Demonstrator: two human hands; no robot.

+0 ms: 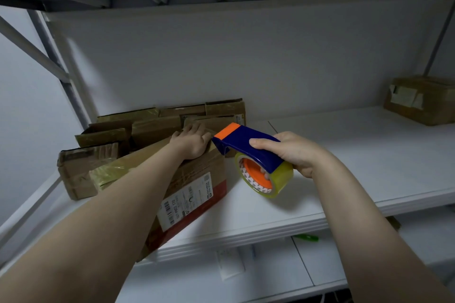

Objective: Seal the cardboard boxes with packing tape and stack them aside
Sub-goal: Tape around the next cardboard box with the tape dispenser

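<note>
A brown cardboard box (197,189) with a white shipping label lies at the front left of a white shelf (344,167), partly overhanging its edge. My left hand (192,141) rests on the box's far top corner, fingers curled over the edge. My right hand (293,152) grips a blue and orange tape dispenser (246,142) loaded with a clear yellowish tape roll (266,177). The dispenser hangs just right of the box, its orange nose close to my left hand.
Several taped cardboard boxes (157,125) are piled behind and left of the near box against the back wall. Another box (418,101) sits at the shelf's far right. A green object (305,237) lies on the lower shelf. An upper shelf hangs overhead.
</note>
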